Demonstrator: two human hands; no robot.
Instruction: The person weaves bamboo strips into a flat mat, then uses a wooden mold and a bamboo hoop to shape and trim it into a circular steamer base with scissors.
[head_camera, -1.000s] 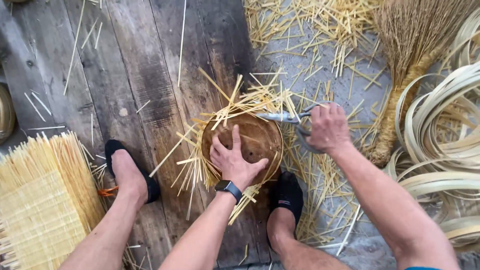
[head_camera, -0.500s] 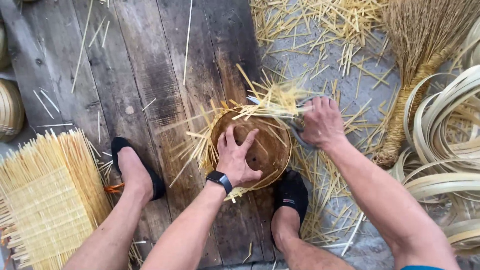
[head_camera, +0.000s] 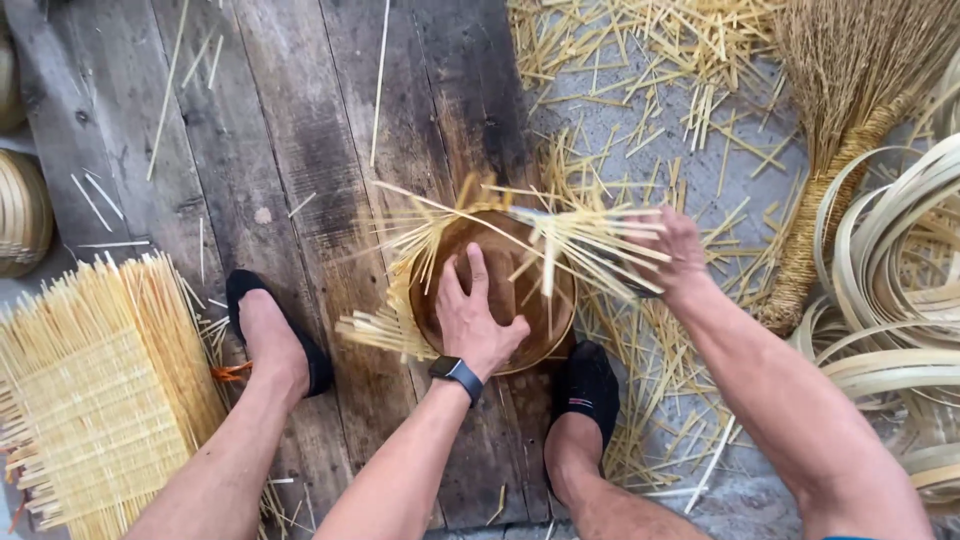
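Both hands busy: left hand (head_camera: 478, 318) flat inside basket (head_camera: 495, 290); right hand (head_camera: 668, 250), blurred, has swung in, gripping sticking-out strips (head_camera: 590, 238).

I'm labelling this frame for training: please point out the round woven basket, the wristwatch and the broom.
round woven basket (head_camera: 520, 290), head view, brown inner wall.
wristwatch (head_camera: 457, 374), head view, dark band on the left wrist.
broom (head_camera: 850, 120), head view, bristle head near its bound neck.
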